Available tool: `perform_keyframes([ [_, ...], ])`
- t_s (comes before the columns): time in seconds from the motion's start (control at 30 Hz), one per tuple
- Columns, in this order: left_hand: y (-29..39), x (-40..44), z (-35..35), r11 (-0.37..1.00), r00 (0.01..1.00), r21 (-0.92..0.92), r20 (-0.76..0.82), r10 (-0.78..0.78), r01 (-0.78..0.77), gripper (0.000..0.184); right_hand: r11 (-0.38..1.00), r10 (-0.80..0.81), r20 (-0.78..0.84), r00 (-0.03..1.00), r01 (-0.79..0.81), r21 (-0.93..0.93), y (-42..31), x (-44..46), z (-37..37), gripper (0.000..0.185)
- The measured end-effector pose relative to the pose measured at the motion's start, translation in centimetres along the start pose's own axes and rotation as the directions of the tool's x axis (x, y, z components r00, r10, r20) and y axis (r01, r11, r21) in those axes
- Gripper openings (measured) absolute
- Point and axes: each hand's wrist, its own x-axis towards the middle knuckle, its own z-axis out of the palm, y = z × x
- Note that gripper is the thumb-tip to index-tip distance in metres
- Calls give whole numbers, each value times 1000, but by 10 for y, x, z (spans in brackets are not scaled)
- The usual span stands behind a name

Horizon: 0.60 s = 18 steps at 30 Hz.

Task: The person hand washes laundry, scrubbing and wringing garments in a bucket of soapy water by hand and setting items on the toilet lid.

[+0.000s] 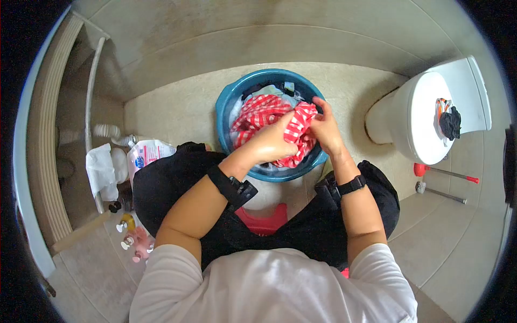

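A blue basin (222, 116) stands on the tiled floor between my knees, with soapy water and wet clothes in it. Red-and-white checked cloth (262, 110) is bunched up on top, and darker and pale garments show behind it. My left hand (273, 141) is closed round a fold of this cloth from the left. On the right side of the same cloth, my right hand (326, 129) grips its edge, fingers curled and partly turned away from view.
A toilet (425, 116) with dark and orange cloth on its lid stands at the right. Red-handled and grey-handled tools lie beyond it. A detergent bag (153, 152), a pale pipe and several pump bottles are at the left. Beneath me is a red stool (264, 222).
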Motion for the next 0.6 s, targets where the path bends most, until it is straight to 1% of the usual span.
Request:
perform_keyframes([
  [0.03,13,-5,0,993,995,73,39,-91,88,79,995,94,-30,995,-94,14,-4,-1,0,46],
  [0.07,21,-9,0,991,998,120,5,-59,58,76,992,127,-67,990,-127,2,-2,-1,3,38],
  [0.1,18,-9,3,991,998,118,3,-59,58,76,987,159,-105,982,-161,-10,3,-2,5,31],
  [0.13,12,-8,6,959,991,278,-97,87,-56,72,987,158,-102,982,-160,-12,7,-2,5,31],
  [0.17,8,-8,8,886,955,441,-171,242,-145,68,978,148,-57,987,-137,155,12,-2,5,25],
  [0.2,8,-8,9,827,924,547,-235,303,-132,55,941,130,-15,991,-118,318,11,-4,6,21],
  [0.23,8,-7,8,827,923,546,-238,302,-130,55,941,130,-12,991,-119,316,10,-4,7,21],
  [0.3,7,-1,1,906,938,422,-320,131,18,48,840,46,71,996,-77,538,6,-4,8,18],
  [0.33,4,4,-3,918,938,394,-334,97,46,44,836,16,80,997,-57,546,7,-4,8,20],
  [0.37,1,6,-6,919,936,392,-339,96,47,44,837,15,84,996,-58,544,7,-4,10,20],
  [0.43,-5,9,-9,913,943,344,-316,-105,217,48,838,-6,129,992,-65,543,2,-6,14,23],
  [0.47,-10,10,-5,866,964,460,-250,-86,196,54,838,-19,152,988,-67,541,-1,-6,15,24],
  [0.5,-7,9,-2,857,972,467,-182,-147,217,54,840,-23,155,988,-65,538,-2,-6,16,24],
  [0.57,-5,6,-2,860,986,484,-46,-159,162,52,849,120,206,971,-208,485,0,-7,16,31],
  [0.6,-1,4,-3,860,986,482,-49,-160,164,52,876,117,231,966,-210,434,6,-8,15,39],
])
